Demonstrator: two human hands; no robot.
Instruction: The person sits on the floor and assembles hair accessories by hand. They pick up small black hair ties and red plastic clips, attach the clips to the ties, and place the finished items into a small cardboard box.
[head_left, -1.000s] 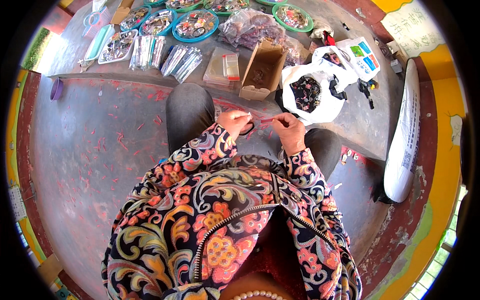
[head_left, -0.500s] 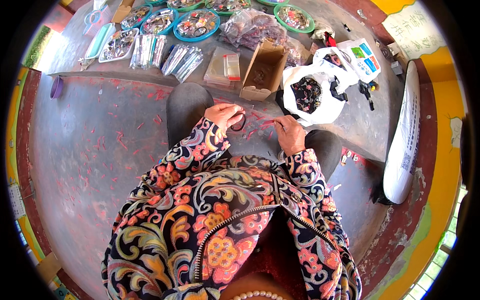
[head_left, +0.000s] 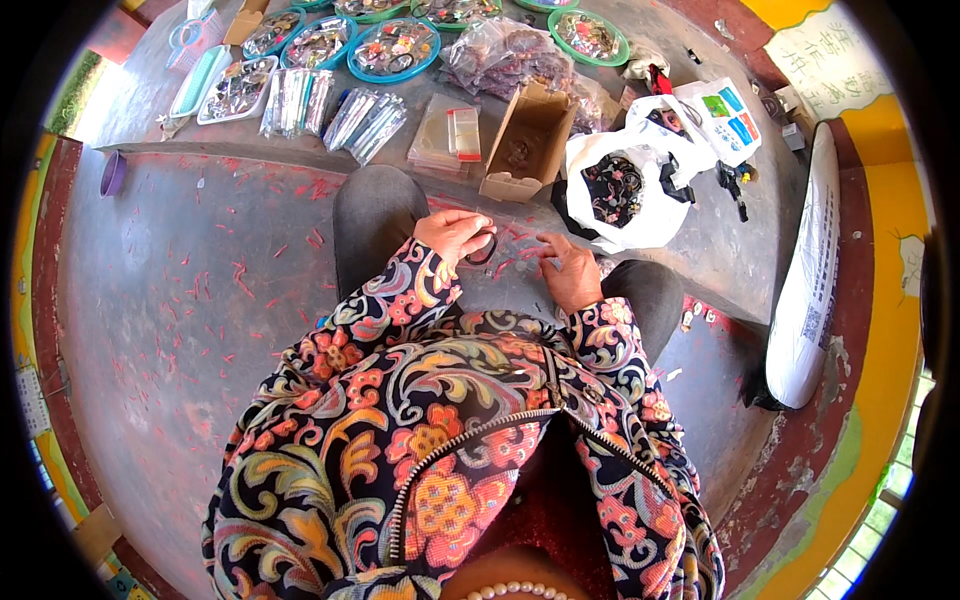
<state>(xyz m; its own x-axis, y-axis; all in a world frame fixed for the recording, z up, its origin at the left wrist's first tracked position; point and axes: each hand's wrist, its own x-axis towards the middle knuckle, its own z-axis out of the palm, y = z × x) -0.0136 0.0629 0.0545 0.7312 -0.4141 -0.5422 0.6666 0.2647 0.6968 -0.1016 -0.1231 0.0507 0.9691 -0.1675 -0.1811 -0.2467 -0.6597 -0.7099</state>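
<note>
A thin black loop (head_left: 482, 247), which looks like a hair tie, hangs from my left hand (head_left: 452, 234). The thumb and fingers of that hand pinch its upper edge. My right hand (head_left: 572, 276) is a short way to the right of the loop, with its fingers bent in. Anything between those fingertips is too small to make out. Both hands are above my knees, in front of an open cardboard box (head_left: 528, 145) and a white plastic bag (head_left: 640, 225) holding many small dark pieces.
Blue and green baskets (head_left: 394, 50) of small accessories stand on the raised grey ledge. Nearby lie bundles of slim clear packets (head_left: 362, 124), flat clear packs (head_left: 436, 140) and a heap of plastic bags (head_left: 510, 55). Red scraps litter the floor (head_left: 200, 320). A purple pot (head_left: 113, 175) is far left.
My right hand has turned and shifted slightly left, and its fingertips have changed position. My left hand has moved slightly right with the black loop.
</note>
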